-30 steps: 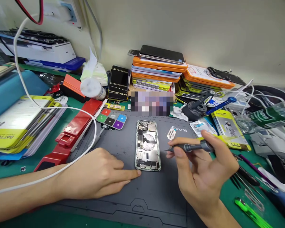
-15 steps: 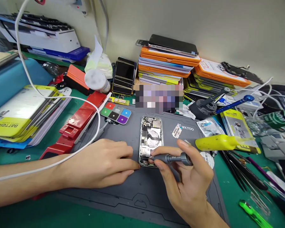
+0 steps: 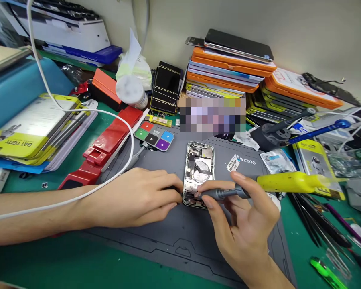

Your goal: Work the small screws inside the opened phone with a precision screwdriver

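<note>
An opened phone (image 3: 201, 170) lies face up with its inner parts bare: circuit board, metal plates and a round silvery area with a dark flex cable across it. My left hand (image 3: 147, 196) rests on the mat, its bent fingers pressed together against the phone's lower left edge. In my right hand (image 3: 240, 220), the thumb and fingers grip a grey screwdriver (image 3: 219, 194). It slants low over the lower end of the phone. Its tip is hidden by my fingertips, so contact with a screw cannot be made out.
A grey mat (image 3: 180, 233) lies under the phone. A coloured screw tray (image 3: 155, 136) is at its back left. On the right are a yellow bottle (image 3: 291, 182), tweezers (image 3: 307, 218) and a green cutter (image 3: 326, 273). A white cable (image 3: 78, 204) crosses my left forearm. Boxes (image 3: 225, 72) are stacked behind.
The whole scene has shifted right and slightly up in view as the camera turned. My right hand still holds the screwdriver at the phone's lower end, now tilted a little flatter.
</note>
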A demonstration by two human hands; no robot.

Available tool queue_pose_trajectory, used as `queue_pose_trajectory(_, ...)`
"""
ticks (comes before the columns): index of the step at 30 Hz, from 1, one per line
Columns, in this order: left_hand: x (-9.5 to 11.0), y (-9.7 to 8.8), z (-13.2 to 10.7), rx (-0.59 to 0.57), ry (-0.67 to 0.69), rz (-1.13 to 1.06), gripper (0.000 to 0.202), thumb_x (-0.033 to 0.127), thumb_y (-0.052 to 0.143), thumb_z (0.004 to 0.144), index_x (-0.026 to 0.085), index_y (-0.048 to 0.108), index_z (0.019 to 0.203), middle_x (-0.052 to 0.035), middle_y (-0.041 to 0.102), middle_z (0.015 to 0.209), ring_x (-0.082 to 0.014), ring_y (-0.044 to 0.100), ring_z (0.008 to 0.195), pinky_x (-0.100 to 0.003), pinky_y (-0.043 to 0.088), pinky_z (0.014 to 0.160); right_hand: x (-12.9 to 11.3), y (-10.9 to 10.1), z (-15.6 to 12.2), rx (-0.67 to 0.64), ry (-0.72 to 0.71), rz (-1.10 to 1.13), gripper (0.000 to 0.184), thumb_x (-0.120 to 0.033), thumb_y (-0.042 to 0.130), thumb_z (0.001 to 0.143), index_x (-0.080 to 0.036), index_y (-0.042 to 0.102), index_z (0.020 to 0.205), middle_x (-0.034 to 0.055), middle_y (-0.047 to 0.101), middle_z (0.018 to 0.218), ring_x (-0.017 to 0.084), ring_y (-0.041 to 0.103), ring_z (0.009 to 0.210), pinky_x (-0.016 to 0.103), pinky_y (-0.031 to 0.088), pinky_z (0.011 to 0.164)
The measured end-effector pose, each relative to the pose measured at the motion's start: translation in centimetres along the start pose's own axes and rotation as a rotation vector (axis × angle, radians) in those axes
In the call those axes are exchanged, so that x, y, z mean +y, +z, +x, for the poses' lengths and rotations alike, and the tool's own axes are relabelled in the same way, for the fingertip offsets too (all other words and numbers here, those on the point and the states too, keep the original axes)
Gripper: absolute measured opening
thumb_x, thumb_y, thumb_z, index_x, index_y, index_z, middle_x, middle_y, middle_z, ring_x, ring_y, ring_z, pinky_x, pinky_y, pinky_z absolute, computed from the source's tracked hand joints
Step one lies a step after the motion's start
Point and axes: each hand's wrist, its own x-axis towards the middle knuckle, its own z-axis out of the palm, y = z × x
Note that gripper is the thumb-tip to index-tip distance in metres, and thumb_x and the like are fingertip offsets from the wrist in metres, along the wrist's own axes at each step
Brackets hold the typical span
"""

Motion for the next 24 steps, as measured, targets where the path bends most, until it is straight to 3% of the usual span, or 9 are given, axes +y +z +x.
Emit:
queue_pose_trajectory(7,-0.06,0.01,-0.07,0.003,-0.011,-0.039,0.020,0.017,0.053,0.111,0.017,0.070,0.120,-0.0081,0.075,0.130,-0.0236,0.074,0.108,-0.032,0.060,0.087,0.15,0.13,-0.41,-0.075,-0.067,-0.008,0.079,0.010,0.070,0.094,-0.030,0.047,0.158,0.0054,0.078,0.116,0.020,0.081,0.105,0.032,0.074,0.085)
queue_pose_trajectory(15,-0.22,-0.09,0.10,0.009,-0.011,-0.058,0.021,0.016,0.054,0.110,0.017,0.072,0.122,-0.0074,0.074,0.131,-0.0238,0.074,0.108,-0.034,0.060,0.088,0.05,0.19,0.20,-0.053,-0.029,-0.020,0.070,0.007,0.068,0.096,-0.025,0.048,0.155,0.0068,0.076,0.110,0.019,0.081,0.098,0.030,0.073,0.079)
queue_pose_trajectory(19,-0.29,-0.18,0.14,0.009,-0.005,-0.058,0.021,0.016,0.054,0.110,0.017,0.072,0.122,-0.0074,0.074,0.130,-0.0229,0.074,0.107,-0.033,0.060,0.087,-0.24,-0.11,0.45,-0.002,-0.085,-0.097,0.068,0.008,0.067,0.094,-0.025,0.054,0.152,0.0050,0.075,0.103,0.019,0.080,0.088,0.033,0.073,0.076)
queue_pose_trajectory(24,-0.42,-0.16,-0.03,-0.003,-0.016,-0.066,0.023,0.016,0.055,0.110,0.018,0.073,0.123,-0.0076,0.074,0.132,-0.0241,0.074,0.110,-0.032,0.060,0.086,-0.34,-0.37,0.50,-0.008,-0.051,-0.122,0.070,0.007,0.063,0.095,-0.022,0.049,0.157,0.0054,0.072,0.098,0.018,0.077,0.086,0.030,0.070,0.072)
